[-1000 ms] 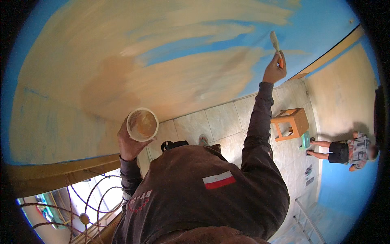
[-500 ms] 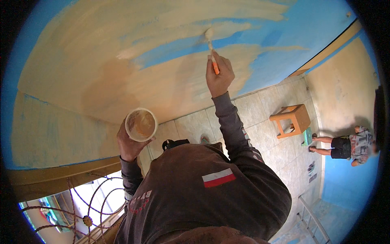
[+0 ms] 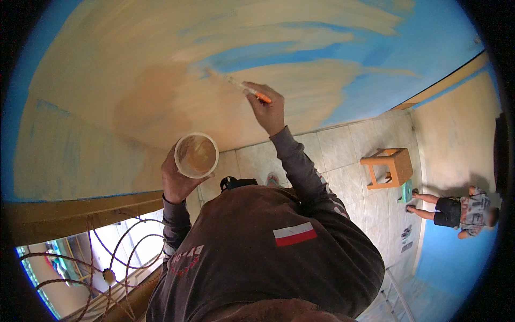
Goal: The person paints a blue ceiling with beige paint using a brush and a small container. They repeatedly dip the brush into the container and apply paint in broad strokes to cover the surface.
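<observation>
My left hand (image 3: 179, 181) is clasped around a pale-rimmed tub (image 3: 197, 134), its mouth facing my camera and tan paint (image 3: 197, 155) inside. Above and right of the tub, my right hand (image 3: 267, 109) pinches 1 orange-handled brush (image 3: 235, 83), which points up and left. Blur at the tip keeps me from telling whether it touches the wall (image 3: 300, 88). I read the step in hand as spreading tan over blue; the next move, in my judgement, calls for a light, even stroke, with the tub kept upright so nothing spills.

Below and left of the tub I see a grille (image 3: 109, 276) of twisted bars, and above that a brown ledge (image 3: 70, 217). The wall above the tub is mostly brushy tan, with a blue streak (image 3: 268, 58) up and right of it. Pale floor tiles (image 3: 343, 142) run right of the tub; on them, well apart from it, I have an orange-brown stool (image 3: 399, 163) and, just beside that, a low green stool (image 3: 406, 191). Farthest right of the tub, another person (image 3: 448, 211) in black shorts is near a tan-and-blue far wall (image 3: 448, 107).
</observation>
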Demonstrator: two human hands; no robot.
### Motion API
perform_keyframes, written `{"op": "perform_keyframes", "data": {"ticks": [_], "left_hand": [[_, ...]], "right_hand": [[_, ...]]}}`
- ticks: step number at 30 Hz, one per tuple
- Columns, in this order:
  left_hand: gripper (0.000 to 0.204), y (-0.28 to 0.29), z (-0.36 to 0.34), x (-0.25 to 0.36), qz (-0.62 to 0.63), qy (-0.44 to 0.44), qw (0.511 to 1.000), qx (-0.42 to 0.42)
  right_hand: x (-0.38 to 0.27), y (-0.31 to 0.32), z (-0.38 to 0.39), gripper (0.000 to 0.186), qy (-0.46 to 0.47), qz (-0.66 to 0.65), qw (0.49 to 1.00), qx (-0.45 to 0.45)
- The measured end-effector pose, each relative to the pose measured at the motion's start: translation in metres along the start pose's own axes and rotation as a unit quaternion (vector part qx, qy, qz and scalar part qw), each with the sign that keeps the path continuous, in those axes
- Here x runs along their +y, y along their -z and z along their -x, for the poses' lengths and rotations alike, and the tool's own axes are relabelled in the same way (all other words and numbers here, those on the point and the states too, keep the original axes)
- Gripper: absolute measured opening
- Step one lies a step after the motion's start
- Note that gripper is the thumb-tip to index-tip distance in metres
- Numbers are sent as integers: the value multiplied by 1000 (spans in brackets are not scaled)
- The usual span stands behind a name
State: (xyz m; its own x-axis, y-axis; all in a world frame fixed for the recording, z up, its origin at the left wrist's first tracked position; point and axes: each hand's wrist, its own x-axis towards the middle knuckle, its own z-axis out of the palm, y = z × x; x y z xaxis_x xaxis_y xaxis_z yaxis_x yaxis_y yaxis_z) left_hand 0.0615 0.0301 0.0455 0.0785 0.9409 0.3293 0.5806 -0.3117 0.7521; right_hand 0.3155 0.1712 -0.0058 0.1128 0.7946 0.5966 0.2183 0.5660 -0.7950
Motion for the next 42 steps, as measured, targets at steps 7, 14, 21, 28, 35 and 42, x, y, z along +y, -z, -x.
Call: {"op": "perform_keyframes", "data": {"ticks": [7, 14, 21, 28, 35, 42], "left_hand": [[86, 2, 6, -6, -12, -7, 1000, 12], [88, 2, 9, -7, -11, 15, 1000, 19], [84, 3, 10, -7, 8, 20, 1000, 15], [84, 9, 19, -6, -14, 27, 999, 13], [84, 10, 31, -6, 10, 40, 999, 35], [84, 16, 43, -11, 4, 37, 998, 51]], "right_hand": [[47, 69, -34, 20, -132, -39, 986, 95], [59, 130, -34, 21, -105, 50, 981, 156], [54, 124, -14, 25, -127, -33, 974, 186], [19, 86, 28, 12, -137, -220, 962, 88], [-8, 20, 24, 24, -111, -123, 982, -95], [-10, -35, -18, 28, 27, -16, 981, -191]]}}
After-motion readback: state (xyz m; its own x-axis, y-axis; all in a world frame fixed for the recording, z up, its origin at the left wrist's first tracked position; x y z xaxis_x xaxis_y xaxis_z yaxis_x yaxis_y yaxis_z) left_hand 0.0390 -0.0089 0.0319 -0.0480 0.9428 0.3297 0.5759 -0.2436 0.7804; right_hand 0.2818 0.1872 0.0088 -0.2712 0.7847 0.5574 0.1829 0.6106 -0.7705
